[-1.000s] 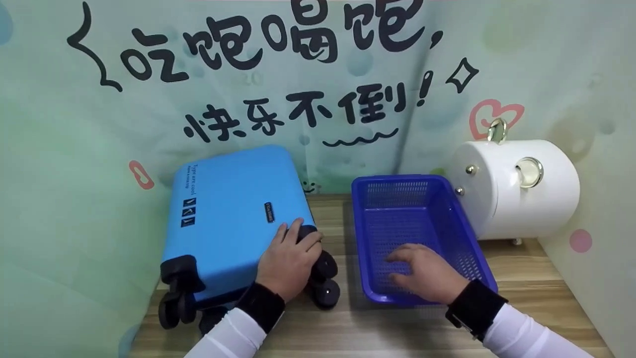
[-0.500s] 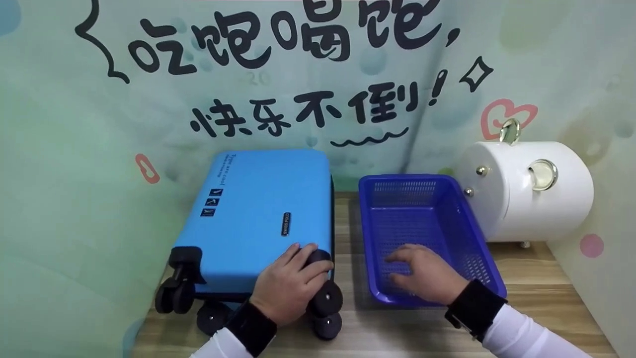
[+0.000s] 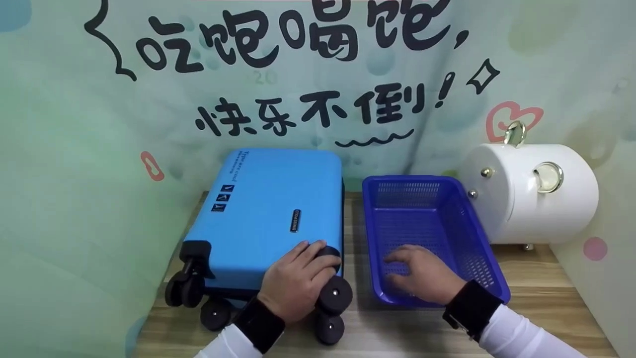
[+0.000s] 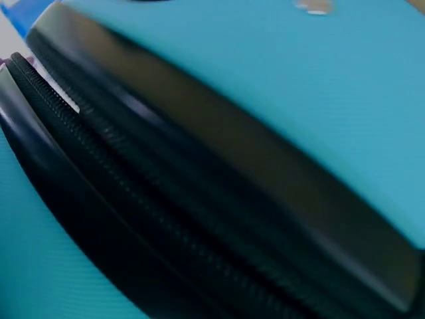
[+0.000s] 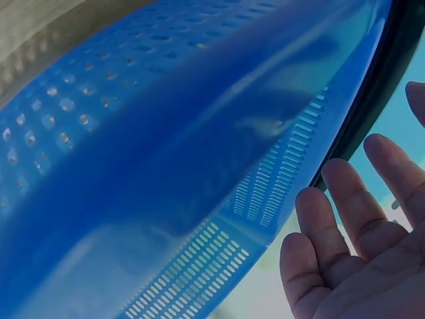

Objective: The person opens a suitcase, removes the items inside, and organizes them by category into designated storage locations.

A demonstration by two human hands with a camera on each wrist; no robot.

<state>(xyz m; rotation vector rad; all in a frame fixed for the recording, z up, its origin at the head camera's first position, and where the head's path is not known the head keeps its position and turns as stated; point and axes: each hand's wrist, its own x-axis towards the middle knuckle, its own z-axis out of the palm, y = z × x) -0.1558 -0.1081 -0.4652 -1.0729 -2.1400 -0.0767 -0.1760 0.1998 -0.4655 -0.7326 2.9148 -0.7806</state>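
Note:
A light-blue suitcase [image 3: 268,194] with black corner guards lies on its side in the head view, wheels towards me. My left hand [image 3: 298,281] rests over its near right corner, beside the black wheels [image 3: 335,295]; the thumb is hidden. In the left wrist view, the suitcase's black zip seam [image 4: 166,219] fills the picture and no fingers show. To the right stands a blue plastic basket [image 3: 368,233] with slotted walls. Over its near end hovers my right hand [image 3: 422,273], fingers loosely bent and holding nothing. The right wrist view shows its spread fingertips [image 5: 342,176] beside the basket wall.
A white cylindrical container [image 3: 546,199] with metal knobs and a ring stands behind and right of the basket, close to its rim. A printed cloth backdrop [image 3: 159,109] rises behind the wooden tabletop [image 3: 541,293].
The suitcase has turned and shifted rightwards, its left hand moving with that corner; it now lies straighter beside the basket. The right hand stays almost still. The head view has shifted slightly.

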